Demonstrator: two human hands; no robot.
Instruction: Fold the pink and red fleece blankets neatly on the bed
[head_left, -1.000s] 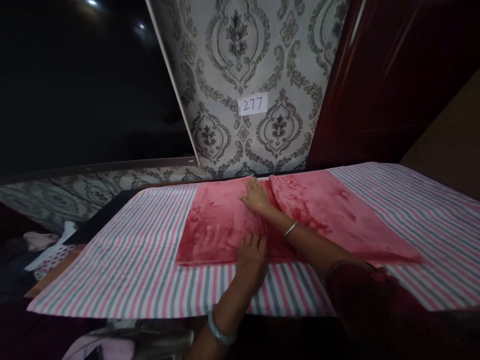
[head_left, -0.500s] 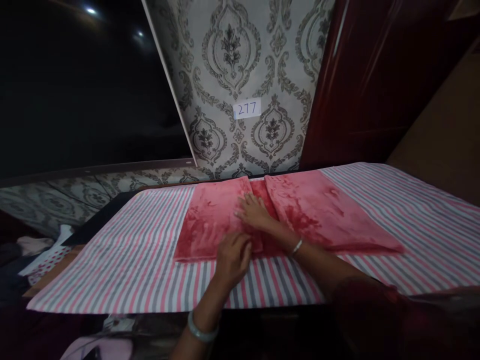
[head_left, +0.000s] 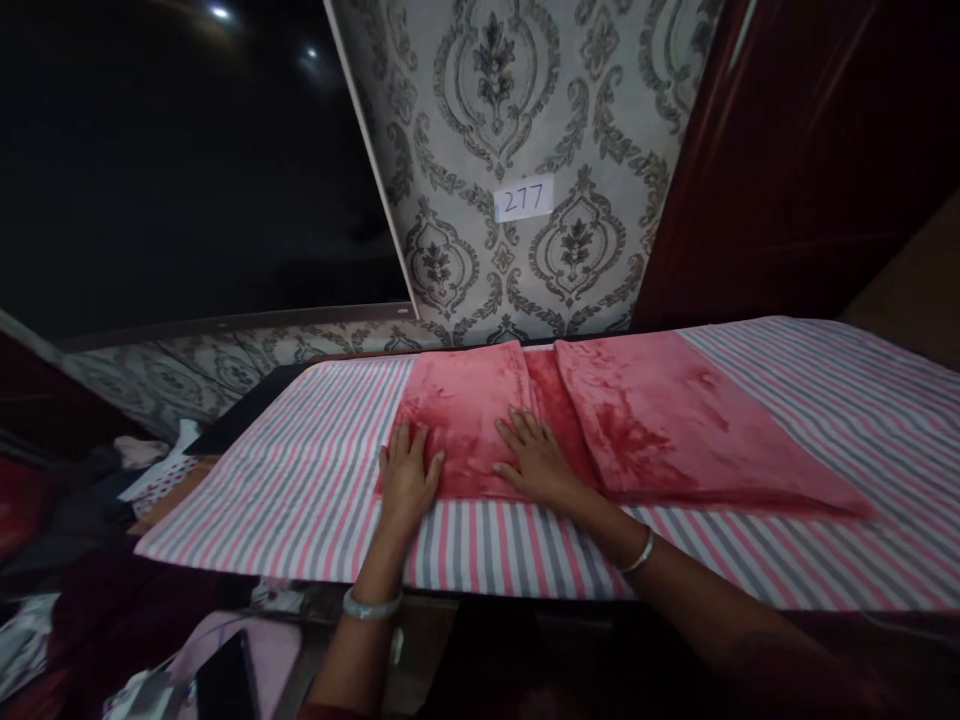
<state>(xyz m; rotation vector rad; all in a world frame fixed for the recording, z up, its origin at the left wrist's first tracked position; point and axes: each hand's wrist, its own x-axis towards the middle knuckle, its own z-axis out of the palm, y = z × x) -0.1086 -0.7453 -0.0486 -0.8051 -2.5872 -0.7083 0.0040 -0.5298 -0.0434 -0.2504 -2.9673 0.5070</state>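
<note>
A pinkish-red plush cloth (head_left: 660, 400) lies on a striped sheet, its two sides folded in toward the middle. Between the folded sides runs a darker red strip. My left hand (head_left: 407, 475) rests flat on the front left corner of the left fold, fingers spread. Farther right, my right hand (head_left: 536, 455) presses flat on the same fold near its inner edge, fingers apart. Neither hand grips anything. The cloth's underside is hidden.
The pink, white and grey striped sheet (head_left: 300, 460) covers the table. Behind stand a large dark screen (head_left: 187, 180), patterned wallpaper with a paper marked 277 (head_left: 523, 198), and a dark red cabinet (head_left: 787, 180). Lower left lies a phone (head_left: 227, 680) among cloths.
My left hand has opened from a curl and moved left to the cloth's front left corner. My right hand has come nearer the front edge. The view has shifted a little.
</note>
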